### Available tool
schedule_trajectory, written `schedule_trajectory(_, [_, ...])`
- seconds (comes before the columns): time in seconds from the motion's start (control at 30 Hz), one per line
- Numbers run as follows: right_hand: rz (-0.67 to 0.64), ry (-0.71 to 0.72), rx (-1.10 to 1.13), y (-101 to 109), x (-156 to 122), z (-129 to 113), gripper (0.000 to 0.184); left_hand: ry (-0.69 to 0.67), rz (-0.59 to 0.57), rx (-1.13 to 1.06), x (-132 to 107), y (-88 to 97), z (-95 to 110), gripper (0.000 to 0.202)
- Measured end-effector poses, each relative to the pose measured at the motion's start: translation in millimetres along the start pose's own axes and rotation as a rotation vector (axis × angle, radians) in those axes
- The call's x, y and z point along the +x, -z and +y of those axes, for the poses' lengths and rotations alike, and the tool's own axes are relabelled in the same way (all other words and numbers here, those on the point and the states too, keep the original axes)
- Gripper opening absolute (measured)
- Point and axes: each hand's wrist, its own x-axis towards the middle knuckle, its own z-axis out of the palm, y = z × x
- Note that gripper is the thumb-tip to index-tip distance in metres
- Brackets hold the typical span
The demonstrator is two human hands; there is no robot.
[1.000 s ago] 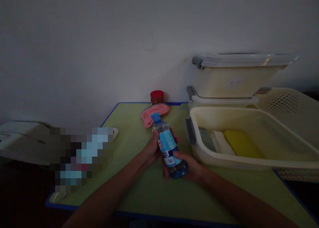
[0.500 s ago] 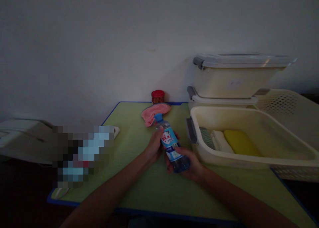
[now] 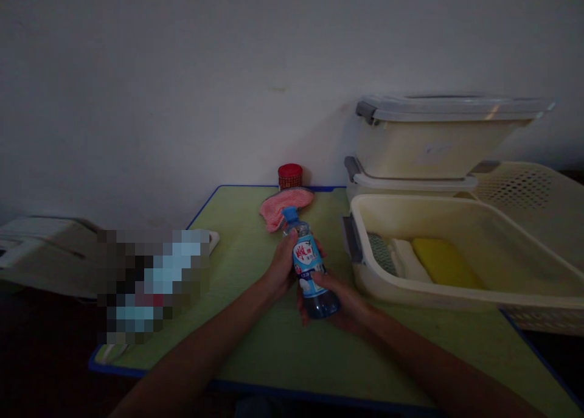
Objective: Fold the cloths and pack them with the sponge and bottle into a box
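Both hands grip a clear plastic bottle (image 3: 311,266) with a blue cap and a blue label, holding dark blue liquid. It looks like a dish soap bottle, tilted with its cap pointing away from me. My left hand (image 3: 283,261) wraps its upper left side, thumb near the shoulder. Around the lower part closes my right hand (image 3: 344,299), its thumb lying over the label. Just beyond the cap lies a crumpled pink cloth (image 3: 286,204) on the green table (image 3: 255,357). Behind the cloth stands a round tin with a red lid (image 3: 290,176).
At right, an open cream bin (image 3: 424,296) holds a yellow cloth (image 3: 444,263), a white one and a green patterned one. Lidded bins (image 3: 438,150) are stacked behind it, beside a perforated basket (image 3: 524,187). A blurred-out item (image 3: 159,284) lies at the table's left edge.
The bottle has turned slightly, its base swinging a little left and its label facing me more squarely. Both hands keep their hold. The view has shifted slightly.
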Motion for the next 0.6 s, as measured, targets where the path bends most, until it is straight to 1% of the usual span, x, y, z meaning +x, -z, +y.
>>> schedule_trajectory(0.13, [0.057, 0.105, -0.088, -5.9, -0.7, -0.2, 0.052, -0.065, 0.012, 0.031, 0.9, 1.0, 0.2, 0.054])
schedule_trajectory(0.33, [0.099, 0.181, -0.236, -9.3, -1.3, 1.9, 0.053, -0.126, -0.018, 0.085, 1.1, 3.5, -1.7, 0.057])
schedule_trajectory(0.47, [0.11, 0.197, -0.258, -11.1, -1.7, 2.7, 0.048, -0.126, 0.035, 0.153, 0.6, 1.4, -1.0, 0.056])
schedule_trajectory(0.6, [0.148, 0.186, -0.268, -11.5, -1.2, 4.7, 0.05, -0.13, 0.102, 0.24, 0.8, 0.0, 0.6, 0.056])
